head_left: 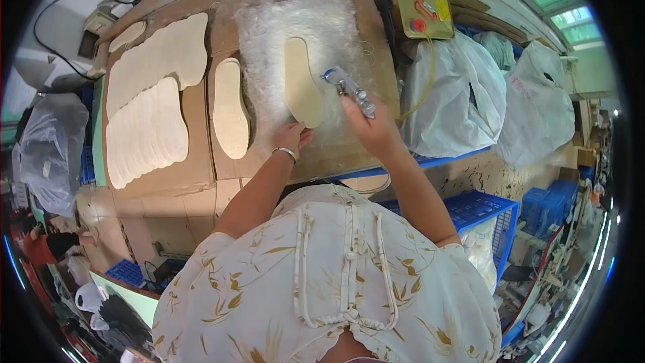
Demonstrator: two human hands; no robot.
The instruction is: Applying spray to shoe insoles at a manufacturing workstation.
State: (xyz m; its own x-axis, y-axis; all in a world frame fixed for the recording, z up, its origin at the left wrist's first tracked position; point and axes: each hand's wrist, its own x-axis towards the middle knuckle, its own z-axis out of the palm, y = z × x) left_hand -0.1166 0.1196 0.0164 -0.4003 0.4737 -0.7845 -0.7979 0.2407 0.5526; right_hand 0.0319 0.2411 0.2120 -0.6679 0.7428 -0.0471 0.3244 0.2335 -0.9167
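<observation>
A cream insole point(302, 81) lies lengthwise on a whitish, glue-crusted patch point(262, 34) of the work table. At its near end, my left hand point(291, 139) pinches the edge, fingers curled in and a bracelet on the wrist. My right hand point(371, 126) grips a small metal spray gun point(353, 91) with a blue nozzle, just right of the insole and pointing toward it. Left of the patch lies a second single insole point(230, 108). Farther left, overlapping rows of insoles point(149, 131) are fanned out on cardboard, with more insoles point(161, 54) behind.
A yellow-green can point(420, 7) with a red cap stands at the back right; a yellow hose point(430, 74) runs from it toward my right hand. White plastic bags point(453, 94) sit beside the table on the right. A blue crate point(480, 212) stands near my right elbow.
</observation>
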